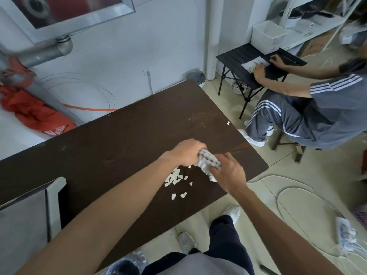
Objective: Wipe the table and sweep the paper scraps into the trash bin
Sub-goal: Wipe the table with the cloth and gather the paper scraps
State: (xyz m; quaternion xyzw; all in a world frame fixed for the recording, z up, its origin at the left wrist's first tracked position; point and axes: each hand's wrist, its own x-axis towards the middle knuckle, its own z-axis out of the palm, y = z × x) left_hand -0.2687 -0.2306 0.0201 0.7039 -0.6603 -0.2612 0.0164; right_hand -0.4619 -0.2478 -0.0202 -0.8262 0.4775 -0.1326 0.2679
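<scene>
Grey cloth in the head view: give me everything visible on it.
The grey knobbly-textured cloth is bunched into a wad, soft and nubby like chenille. The left hand grips its far end, the right hand its near side. A tail hangs down to the dark brown table, right of the white paper scraps.

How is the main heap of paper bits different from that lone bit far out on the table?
The heap of scraps lies bunched beside the cloth that both hands grip; the lone scrap sits apart near the table's far right edge. The heap holds many pieces, the lone scrap one. Both are white, on the dark table.
</scene>
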